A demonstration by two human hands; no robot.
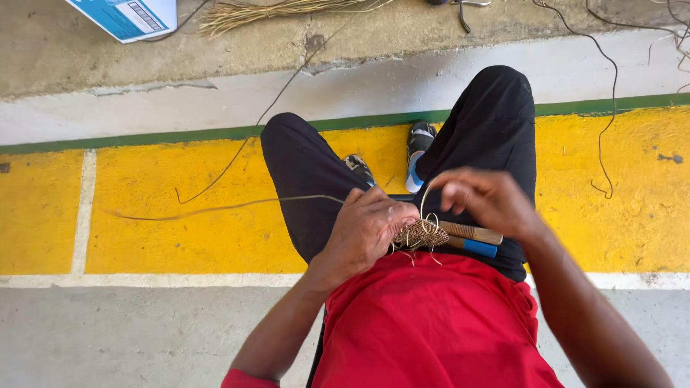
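My left hand is closed around a small woven straw piece held over my lap. A long thin strand runs from that hand out to the left over the yellow floor. My right hand hovers just right of the weave, fingers pinched on a pale loop of strand that rises from it. Two slim tools lie on my thigh under the weave: one with a wooden handle, one with a blue handle.
I sit in black trousers and a red shirt, shoes on a yellow painted floor with a green stripe. A straw bundle and a blue-white box lie beyond on concrete. Dark wires trail at right.
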